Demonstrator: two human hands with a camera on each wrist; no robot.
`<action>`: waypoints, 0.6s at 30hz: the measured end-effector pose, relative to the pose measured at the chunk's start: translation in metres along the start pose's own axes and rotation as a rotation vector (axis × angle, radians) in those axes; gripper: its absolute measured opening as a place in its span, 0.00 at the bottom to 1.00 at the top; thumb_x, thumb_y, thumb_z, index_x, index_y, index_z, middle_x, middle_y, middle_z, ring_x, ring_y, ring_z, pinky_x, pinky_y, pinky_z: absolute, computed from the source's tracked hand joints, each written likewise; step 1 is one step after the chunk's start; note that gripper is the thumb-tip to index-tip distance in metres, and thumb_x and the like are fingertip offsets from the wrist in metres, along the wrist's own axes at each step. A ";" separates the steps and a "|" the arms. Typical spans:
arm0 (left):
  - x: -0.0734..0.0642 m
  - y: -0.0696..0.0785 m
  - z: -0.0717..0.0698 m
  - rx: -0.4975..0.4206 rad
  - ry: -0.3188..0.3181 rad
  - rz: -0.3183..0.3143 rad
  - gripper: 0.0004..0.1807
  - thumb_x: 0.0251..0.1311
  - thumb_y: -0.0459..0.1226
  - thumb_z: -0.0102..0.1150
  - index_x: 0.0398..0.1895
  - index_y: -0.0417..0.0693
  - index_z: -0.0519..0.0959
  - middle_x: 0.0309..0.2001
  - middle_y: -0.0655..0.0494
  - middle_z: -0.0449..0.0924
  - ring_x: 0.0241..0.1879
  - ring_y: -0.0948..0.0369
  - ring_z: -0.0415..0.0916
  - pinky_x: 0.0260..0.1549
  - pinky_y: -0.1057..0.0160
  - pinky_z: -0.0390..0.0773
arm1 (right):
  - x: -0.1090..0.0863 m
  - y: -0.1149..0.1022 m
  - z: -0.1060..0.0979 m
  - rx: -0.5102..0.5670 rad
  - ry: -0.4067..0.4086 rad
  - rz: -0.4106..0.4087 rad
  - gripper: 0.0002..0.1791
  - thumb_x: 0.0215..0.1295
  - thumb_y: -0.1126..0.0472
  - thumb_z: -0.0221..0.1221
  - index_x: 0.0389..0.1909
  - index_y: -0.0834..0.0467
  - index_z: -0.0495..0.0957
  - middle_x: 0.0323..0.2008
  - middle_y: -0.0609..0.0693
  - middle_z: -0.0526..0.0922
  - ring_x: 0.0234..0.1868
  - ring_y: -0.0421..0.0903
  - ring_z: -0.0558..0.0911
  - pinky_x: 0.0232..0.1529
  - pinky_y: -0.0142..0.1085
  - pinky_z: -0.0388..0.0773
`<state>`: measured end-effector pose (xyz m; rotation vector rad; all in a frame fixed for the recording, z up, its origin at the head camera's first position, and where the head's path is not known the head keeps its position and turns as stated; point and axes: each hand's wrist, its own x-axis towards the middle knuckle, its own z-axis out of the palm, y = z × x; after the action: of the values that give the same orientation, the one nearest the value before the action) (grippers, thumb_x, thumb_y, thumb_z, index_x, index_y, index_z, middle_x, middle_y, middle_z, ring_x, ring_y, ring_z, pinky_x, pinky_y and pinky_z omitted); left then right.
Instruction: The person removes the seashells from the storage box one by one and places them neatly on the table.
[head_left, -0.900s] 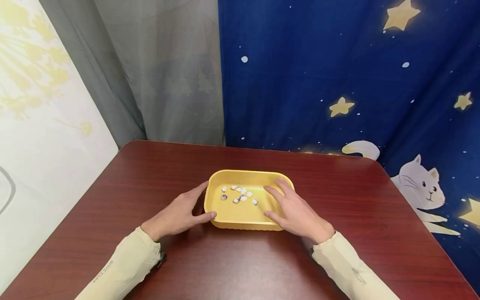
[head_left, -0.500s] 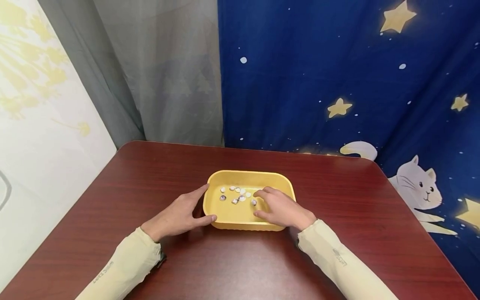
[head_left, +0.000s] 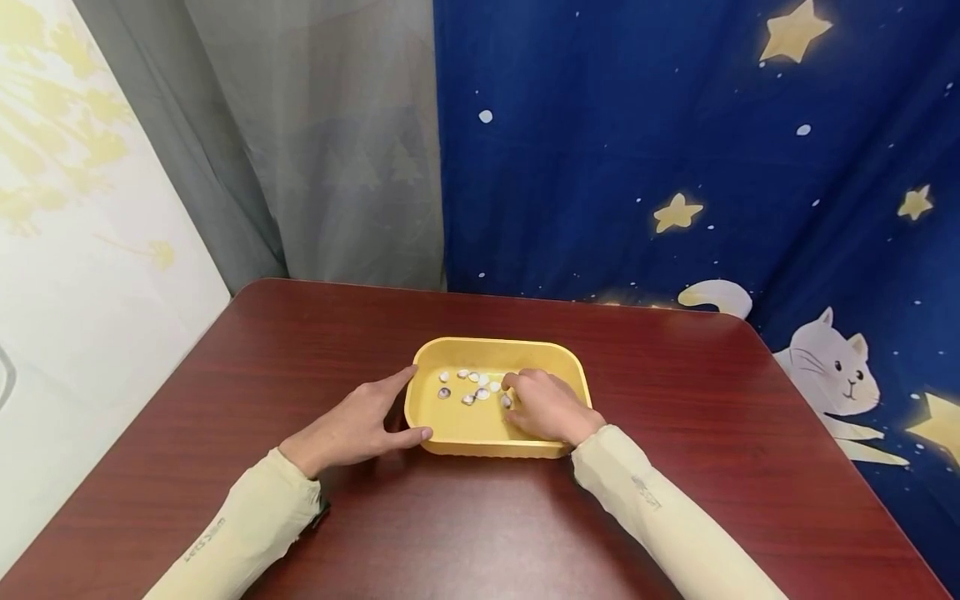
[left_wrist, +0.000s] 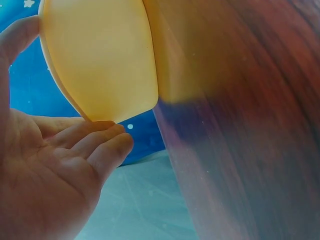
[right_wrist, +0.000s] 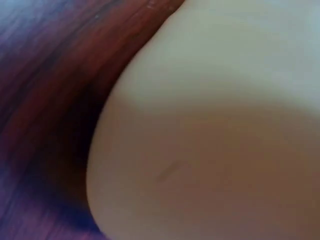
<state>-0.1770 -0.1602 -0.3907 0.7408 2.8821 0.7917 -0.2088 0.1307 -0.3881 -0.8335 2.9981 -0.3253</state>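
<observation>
A yellow rectangular tray (head_left: 467, 429) stands on the table with several small white and purplish seashells (head_left: 482, 394) scattered inside. My left hand (head_left: 358, 423) spans its left end, thumb at the near rim and fingers at the far left corner; in the left wrist view, fingertips (left_wrist: 116, 129) lie against the tray's outer wall. Reaching over the near right side, my right hand (head_left: 546, 407) has bent fingers down around the rightmost shell (head_left: 506, 402). That shell shows between thumb and index finger; I cannot tell whether they pinch it. The right wrist view shows mostly blurred pale yellow wall (right_wrist: 190, 150).
The dark red wooden table (head_left: 450, 525) extends around the tray. Behind it hang a grey curtain (head_left: 352, 167) and a blue curtain (head_left: 570, 183) with stars and a white cat. A white patterned panel (head_left: 97, 275) stands along the left.
My right hand has moved left and down into the tray, its fingers drawing in around the rightmost shell. The left hand stays at the tray's left end, and the shells keep their places.
</observation>
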 end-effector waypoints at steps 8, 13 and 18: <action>0.000 0.002 -0.002 -0.009 -0.006 0.001 0.55 0.57 0.63 0.64 0.79 0.44 0.54 0.74 0.49 0.66 0.70 0.53 0.71 0.66 0.47 0.73 | 0.004 -0.005 0.004 -0.013 0.024 0.028 0.07 0.62 0.64 0.64 0.41 0.59 0.84 0.35 0.53 0.86 0.36 0.47 0.82 0.39 0.45 0.81; 0.000 0.001 -0.002 -0.011 -0.005 0.004 0.56 0.56 0.65 0.63 0.79 0.44 0.54 0.74 0.49 0.67 0.70 0.53 0.71 0.66 0.47 0.73 | 0.007 -0.004 0.007 -0.010 0.050 0.022 0.04 0.61 0.65 0.64 0.36 0.59 0.84 0.30 0.51 0.84 0.32 0.46 0.80 0.35 0.44 0.80; -0.001 0.000 -0.001 -0.016 0.000 0.007 0.56 0.56 0.66 0.63 0.79 0.45 0.54 0.74 0.49 0.66 0.70 0.53 0.71 0.66 0.48 0.73 | 0.008 -0.003 0.009 -0.006 0.060 0.026 0.01 0.61 0.65 0.63 0.31 0.57 0.83 0.27 0.49 0.82 0.30 0.44 0.78 0.33 0.42 0.78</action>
<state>-0.1763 -0.1608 -0.3895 0.7495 2.8717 0.8143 -0.2135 0.1223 -0.3956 -0.7986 3.0640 -0.3465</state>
